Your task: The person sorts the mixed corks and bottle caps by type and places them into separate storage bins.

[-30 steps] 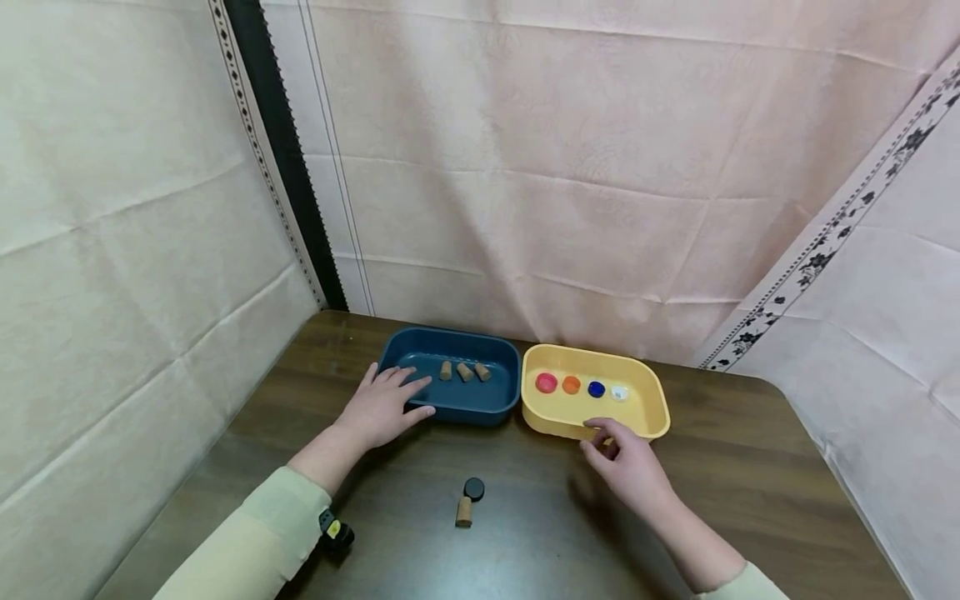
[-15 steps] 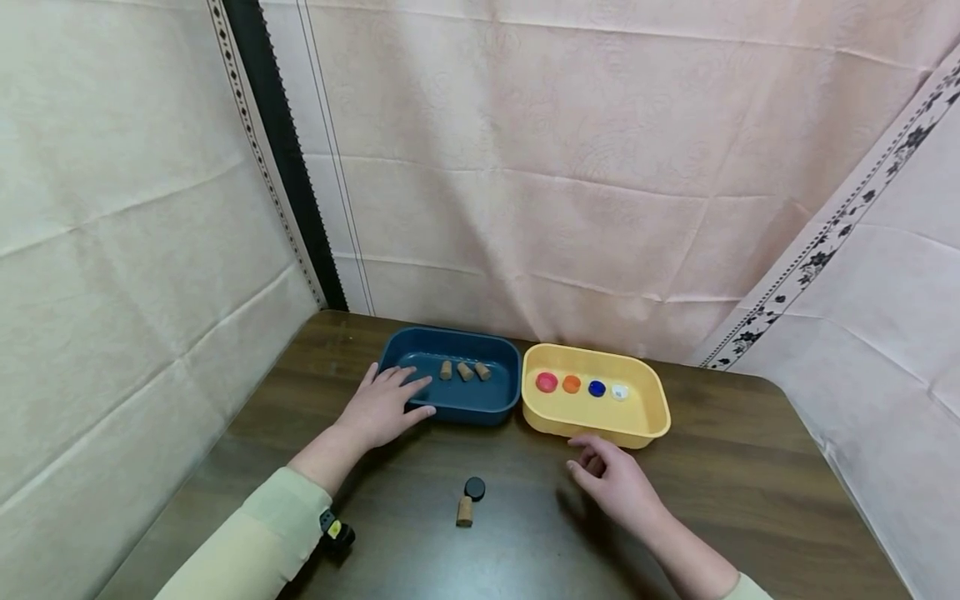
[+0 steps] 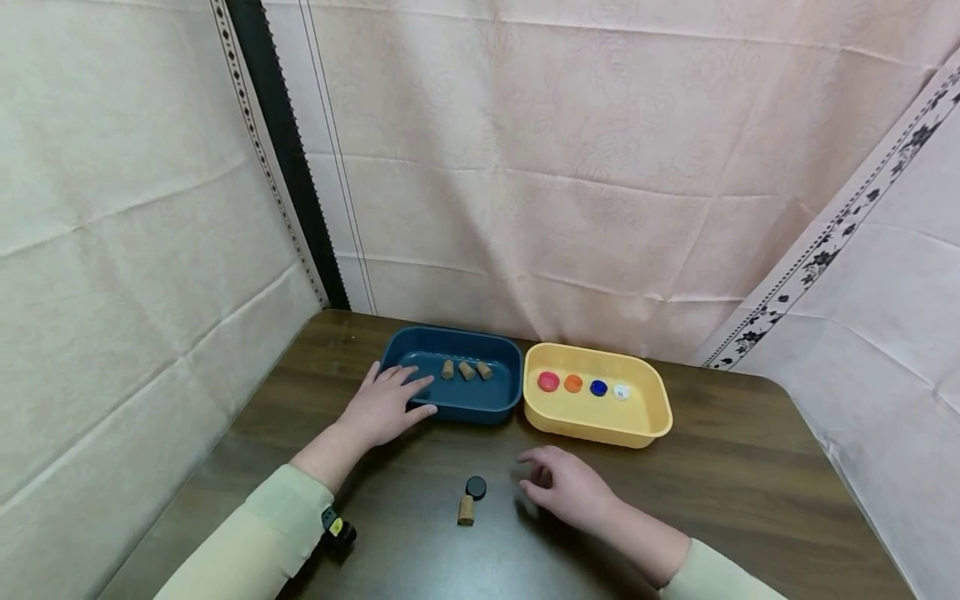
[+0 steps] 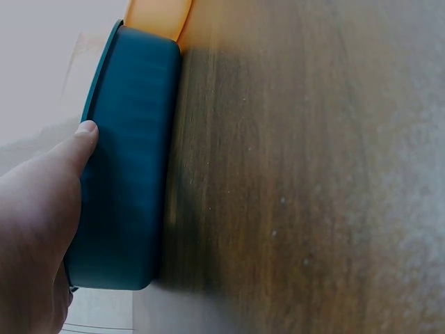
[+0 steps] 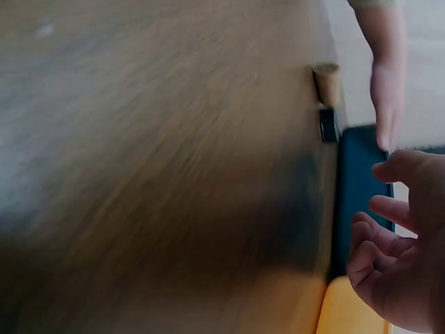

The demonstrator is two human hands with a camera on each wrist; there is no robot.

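My left hand [image 3: 381, 407] rests over the left front corner of a dark blue tray [image 3: 480, 412], fingers spread. In the left wrist view its thumb [image 4: 85, 129] touches the rim. Three corks [image 3: 467, 371] lie inside that tray. My right hand [image 3: 564, 483] hovers over the table with bent fingers, holding nothing. To its left lie a single cork [image 3: 466, 510] and a black bottle cap [image 3: 476, 487], close together. The right wrist view shows the loose fingers with nothing between them, the cork [image 5: 327, 83] and cap [image 5: 328, 126] beyond.
A yellow tray [image 3: 592, 432] stands right beside the blue one. It holds a red cap [image 3: 548, 382], an orange cap [image 3: 573, 383], a blue cap [image 3: 598, 388] and a white cap [image 3: 622, 392] in a row. Cloth drapes [image 3: 570, 167] hang behind the wooden table [image 3: 720, 467].
My right hand has moved from the front edge of the yellow tray leftward and nearer to me, toward the loose cork and black cap. My left hand has stayed on the blue tray.
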